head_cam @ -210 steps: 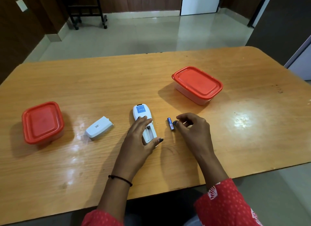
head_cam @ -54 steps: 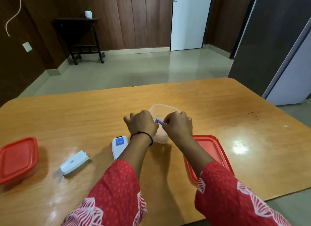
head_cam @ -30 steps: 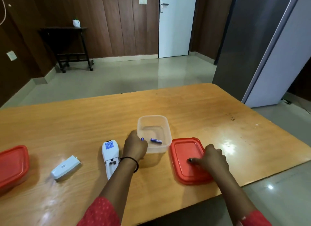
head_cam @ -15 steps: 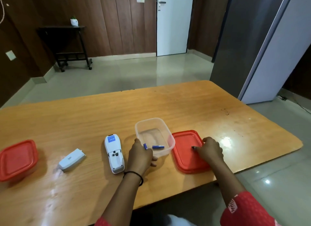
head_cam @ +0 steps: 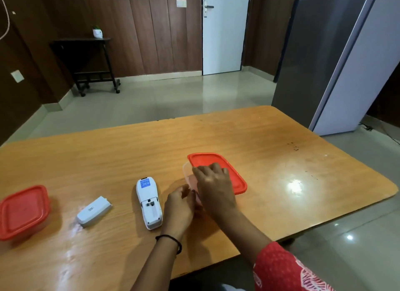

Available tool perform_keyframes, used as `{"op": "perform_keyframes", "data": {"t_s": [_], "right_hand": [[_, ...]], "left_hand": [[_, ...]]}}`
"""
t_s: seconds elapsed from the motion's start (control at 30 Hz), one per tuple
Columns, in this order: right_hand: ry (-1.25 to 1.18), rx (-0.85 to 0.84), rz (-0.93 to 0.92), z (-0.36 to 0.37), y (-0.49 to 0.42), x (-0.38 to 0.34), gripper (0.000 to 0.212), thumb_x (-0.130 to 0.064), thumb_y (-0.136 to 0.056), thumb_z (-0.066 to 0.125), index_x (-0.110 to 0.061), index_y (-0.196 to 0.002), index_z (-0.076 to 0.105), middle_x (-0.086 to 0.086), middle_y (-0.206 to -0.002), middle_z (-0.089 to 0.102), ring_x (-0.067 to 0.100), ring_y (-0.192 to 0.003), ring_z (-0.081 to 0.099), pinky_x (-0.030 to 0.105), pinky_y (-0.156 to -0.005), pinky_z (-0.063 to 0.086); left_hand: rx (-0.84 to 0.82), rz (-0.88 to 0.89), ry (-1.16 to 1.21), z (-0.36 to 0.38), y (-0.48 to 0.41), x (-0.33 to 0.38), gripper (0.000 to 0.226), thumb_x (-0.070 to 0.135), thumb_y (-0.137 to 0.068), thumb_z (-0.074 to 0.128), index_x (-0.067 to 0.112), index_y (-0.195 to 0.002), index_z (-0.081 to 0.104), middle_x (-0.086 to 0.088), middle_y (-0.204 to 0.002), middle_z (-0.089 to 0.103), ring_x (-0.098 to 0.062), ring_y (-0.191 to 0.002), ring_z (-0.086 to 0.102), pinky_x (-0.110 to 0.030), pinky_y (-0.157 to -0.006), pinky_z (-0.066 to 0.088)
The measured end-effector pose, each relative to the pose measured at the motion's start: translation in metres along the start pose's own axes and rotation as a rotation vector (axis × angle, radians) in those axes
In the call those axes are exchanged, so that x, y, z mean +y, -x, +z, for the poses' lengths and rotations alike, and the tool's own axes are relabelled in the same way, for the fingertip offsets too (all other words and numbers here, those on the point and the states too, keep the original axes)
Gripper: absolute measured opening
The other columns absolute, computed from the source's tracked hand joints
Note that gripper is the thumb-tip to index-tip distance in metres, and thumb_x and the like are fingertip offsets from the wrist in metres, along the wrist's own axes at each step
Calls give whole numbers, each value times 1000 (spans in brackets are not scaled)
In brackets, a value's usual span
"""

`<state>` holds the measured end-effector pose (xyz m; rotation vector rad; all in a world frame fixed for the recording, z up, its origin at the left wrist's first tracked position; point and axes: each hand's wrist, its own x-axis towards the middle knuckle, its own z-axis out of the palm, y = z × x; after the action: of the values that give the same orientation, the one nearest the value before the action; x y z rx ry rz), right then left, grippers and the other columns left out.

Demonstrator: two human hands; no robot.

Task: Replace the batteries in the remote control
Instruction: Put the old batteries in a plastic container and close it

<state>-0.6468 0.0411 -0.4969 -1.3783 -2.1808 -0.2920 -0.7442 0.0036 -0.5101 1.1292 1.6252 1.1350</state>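
**Lid Goes On the Box, Remote Waits Open**

Head camera: The right hand (head_cam: pixel 213 182) grips the red lid (head_cam: pixel 234 176) by its near edge and holds it over the clear box (head_cam: pixel 186 171). The lid covers most of the box but looks a bit crooked, so it is likely not pressed shut yet. The left hand (head_cam: pixel 179 206) is just beside the box's near side with its fingers curled. It is hard to tell if it holds the box or only sits close to it.

The remote (head_cam: pixel 149 202) lies face down on the desk (head_cam: pixel 281 156), just left of the left hand. Its back is open, and no battery shows in the slot. The battery cover (head_cam: pixel 94 210) lies apart from it, further left. A second box with a red lid (head_cam: pixel 22 210) sits at the far left edge.

The step now seems to be closing the clear box. No batteries can be seen anywhere. Next, the person will probably need to press the lid down flat, then find fresh batteries, maybe in the second box. They must go into the slot the right way round, and the cover goes back on last.
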Motion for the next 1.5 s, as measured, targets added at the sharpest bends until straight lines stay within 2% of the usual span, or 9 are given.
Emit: {"op": "perform_keyframes", "data": {"t_s": [0.27, 0.4, 0.53, 0.67, 0.77, 0.87, 1.23, 1.33, 1.5], "right_hand": [[-42, -70, -25, 20, 11, -12, 29, -14, -72, 67, -13, -102, 69, 3, -95, 73, 28, -87, 61, 38, -66, 44], [-363, -151, 82, 10, 13, -9, 32, -15, -88, 55, -11, -119, 63, 6, -115, 69, 28, -107, 54, 43, -87, 41], [-600, 52, 288, -8, 17, 6, 32, -13, -89, 57, -18, -120, 63, 1, -116, 64, 21, -118, 46, 44, -98, 41], [-627, 120, 664, -3, 24, 36, 38, -22, -96, 49, -20, -134, 49, 2, -134, 51, 19, -131, 34, 43, -104, 38], [-839, -55, 855, 8, 35, 46, 45, -35, -100, 36, -19, -142, 37, 9, -138, 47, 23, -122, 48, 36, -91, 48], [-986, -92, 839, 11, 47, 43, 42, -41, -99, 33, -18, -132, 46, 4, -113, 59, 10, -92, 59, 21, -66, 47], [-1060, -18, 842, 12, 54, 45, 37, -37, -98, 39, -19, -129, 48, 2, -111, 60, 11, -94, 60, 22, -68, 49], [-1128, 52, 914, 9, 55, 44, 34, -36, -98, 39, -22, -126, 51, 1, -110, 61, 12, -95, 60, 25, -70, 52], [-1475, 153, 1058, -3, 62, 37, 27, -32, -94, 48, -25, -119, 57, -3, -110, 64, 15, -101, 61, 29, -73, 53]], "left_hand": [[14, -63, 155, -1, -2, -7, 30, 6, -93, 43, 20, -101, 69, -2, -88, 73, -22, -87, 69, -44, -80, 58], [43, -111, 202, 0, -5, -7, 29, 14, -97, 42, 23, -84, 67, -11, -83, 72, -27, -80, 68, -49, -79, 55], [36, -149, 264, 0, -3, -5, 21, 27, -97, 47, 14, -107, 60, -9, -76, 68, -27, -63, 68, -39, -64, 58], [-56, -151, 131, 5, -3, -1, 42, 34, -93, 53, 10, -127, 47, -14, -82, 67, -24, -54, 67, -40, -59, 59], [-119, -169, 84, 9, 2, 2, 41, 33, -97, 46, 15, -133, 38, -15, -73, 68, -26, -53, 65, -42, -58, 60], [-140, -168, 122, 10, 5, 3, 32, 27, -100, 39, 15, -131, 40, -16, -68, 64, -22, -47, 61, -43, -57, 59], [-14, -61, 101, 19, 16, -2, 38, 24, -99, 44, 19, -137, 39, -10, -63, 60, -13, -38, 55, -34, -44, 55], [34, -17, 50, 20, 19, -4, 39, 31, -96, 48, 22, -134, 41, -7, -74, 64, -13, -49, 62, -34, -49, 57], [42, 34, 164, 7, -2, 24, 69, 80, -70, 46, 41, -126, 50, -1, -125, 59, -20, -113, 59, -49, -96, 49]]}}
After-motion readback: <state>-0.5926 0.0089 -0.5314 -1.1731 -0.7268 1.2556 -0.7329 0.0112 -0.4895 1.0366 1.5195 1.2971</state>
